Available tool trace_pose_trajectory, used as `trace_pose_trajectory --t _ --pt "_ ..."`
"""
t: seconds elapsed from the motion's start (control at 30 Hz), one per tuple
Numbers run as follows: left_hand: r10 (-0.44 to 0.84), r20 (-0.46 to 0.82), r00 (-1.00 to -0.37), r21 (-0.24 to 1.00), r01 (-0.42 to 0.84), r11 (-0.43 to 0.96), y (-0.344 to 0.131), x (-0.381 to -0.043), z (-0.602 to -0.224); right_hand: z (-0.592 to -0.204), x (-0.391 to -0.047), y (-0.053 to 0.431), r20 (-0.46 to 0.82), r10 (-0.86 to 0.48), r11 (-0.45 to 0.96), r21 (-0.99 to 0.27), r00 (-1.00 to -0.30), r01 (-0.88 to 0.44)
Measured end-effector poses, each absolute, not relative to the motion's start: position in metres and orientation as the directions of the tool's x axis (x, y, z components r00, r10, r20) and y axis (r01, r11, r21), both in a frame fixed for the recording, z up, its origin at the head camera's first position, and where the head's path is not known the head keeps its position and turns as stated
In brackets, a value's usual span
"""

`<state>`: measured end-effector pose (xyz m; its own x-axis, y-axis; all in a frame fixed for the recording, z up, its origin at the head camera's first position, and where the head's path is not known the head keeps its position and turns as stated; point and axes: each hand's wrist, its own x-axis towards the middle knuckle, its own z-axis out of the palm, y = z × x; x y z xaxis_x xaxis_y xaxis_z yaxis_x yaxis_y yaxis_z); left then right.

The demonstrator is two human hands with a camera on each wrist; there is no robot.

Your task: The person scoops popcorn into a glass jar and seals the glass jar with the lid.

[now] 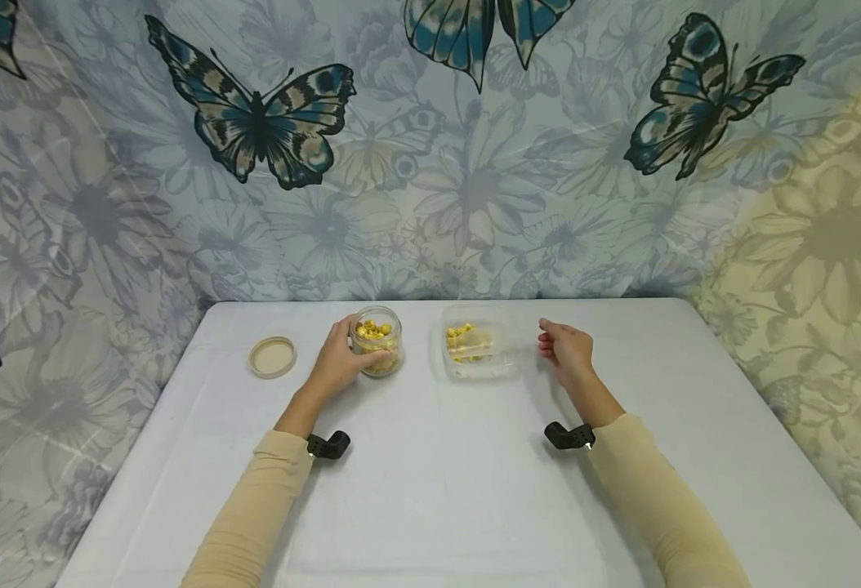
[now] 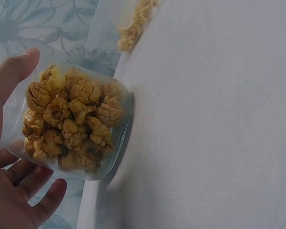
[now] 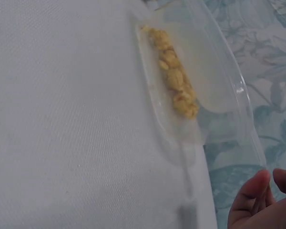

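My left hand (image 1: 337, 359) holds a clear jar (image 1: 381, 367) of popcorn (image 2: 74, 119), thumb on the near side and fingers round the far side. The jar stands upright and uncovered on the table. To its right is a clear plastic container (image 1: 500, 363) with some yellow popcorn (image 1: 463, 339) in its left part. Just right of that container, my right hand (image 1: 568, 351) pinches the thin end of a clear spoon-like piece (image 3: 260, 150). This piece reaches toward the container; its outline is hard to make out against the clear walls.
A round beige-rimmed lid (image 1: 272, 357) lies left of the jar. White cloth covers the table (image 1: 430, 490). Behind its far edge hangs a butterfly and flower backdrop (image 1: 475, 188). Black bands with cameras (image 1: 329, 445) sit on both wrists.
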<state>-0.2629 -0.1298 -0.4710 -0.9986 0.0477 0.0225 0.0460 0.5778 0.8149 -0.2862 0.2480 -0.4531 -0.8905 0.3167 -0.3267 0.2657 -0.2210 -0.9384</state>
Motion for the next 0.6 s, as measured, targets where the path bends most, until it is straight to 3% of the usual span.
trace_pose_trajectory --t 0.27,0.6 --pt "0.052 0.028 -0.998 0.814 0.053 0.579 -0.1301 -0.2648 -0.4712 -0.4512 -0.2857 0.253 -0.134 0.389 0.029 -0.987 -0.912 0.158" --pt "0.075 0.012 -0.997 0.818 0.053 0.572 -0.1344 -0.2635 -0.4691 -0.4471 -0.2851 0.246 0.025 0.302 0.226 -0.973 -0.953 0.046"
